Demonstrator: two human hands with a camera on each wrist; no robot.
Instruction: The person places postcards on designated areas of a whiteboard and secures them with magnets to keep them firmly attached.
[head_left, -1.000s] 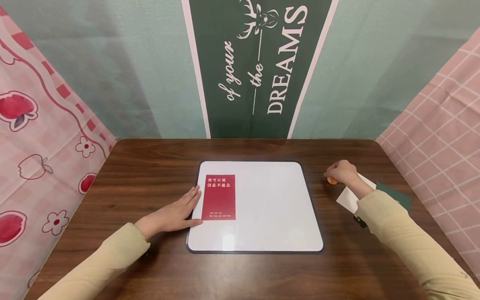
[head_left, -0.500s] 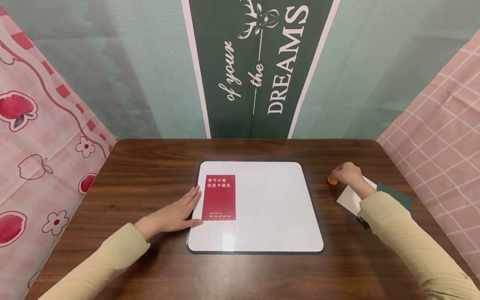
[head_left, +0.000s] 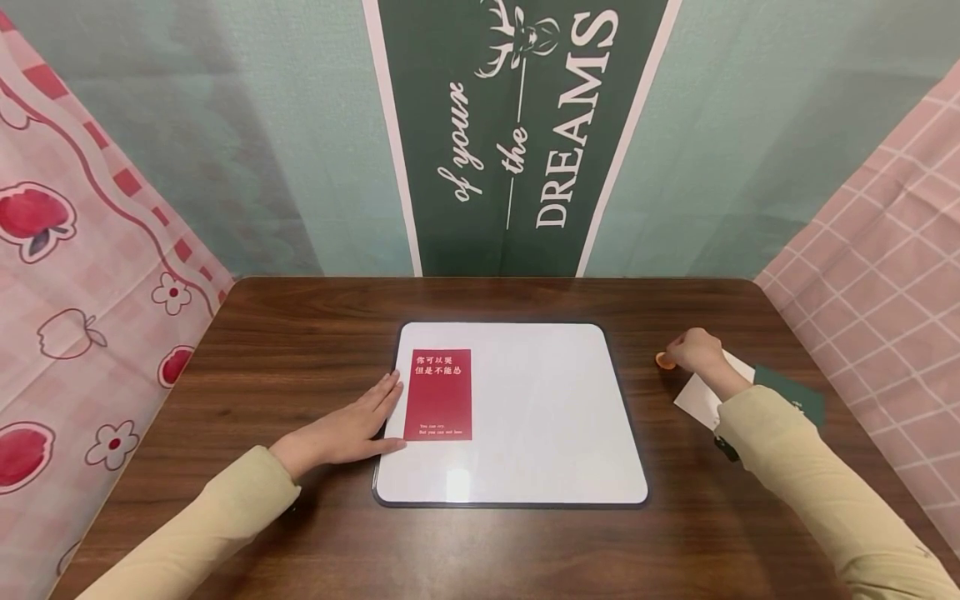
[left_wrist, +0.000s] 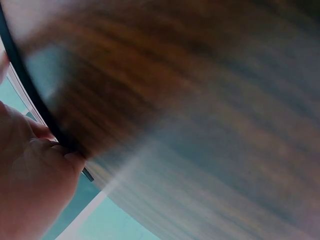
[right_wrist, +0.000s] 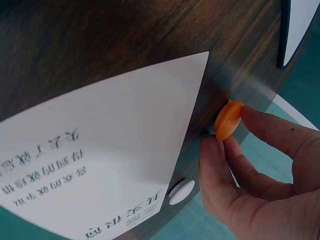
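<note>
My left hand (head_left: 348, 429) lies with straight fingers on the left edge of a white board (head_left: 547, 408) with a dark rim. Its fingertips rest next to a red card (head_left: 440, 396) with white lettering, which lies flat on the board. In the left wrist view, the left hand (left_wrist: 37, 175) is at the board's black rim (left_wrist: 37, 95). Right of the board, my right hand (head_left: 697, 350) pinches a small glossy orange disc (right_wrist: 229, 120) between thumb and fingers, low over the table. A white card (right_wrist: 115, 130) with dark writing lies beside that hand.
A dark green card (head_left: 795, 393) lies to the right of the white one, partly hidden by the right sleeve. In the right wrist view, a small white disc (right_wrist: 181, 192) sits by the white card's edge. Fabric hangings surround the brown wooden table (head_left: 510, 550).
My right hand has shifted slightly right, fingers staying at the orange disc, which is now seen more tilted. The left hand, board and red card have stayed in place.
</note>
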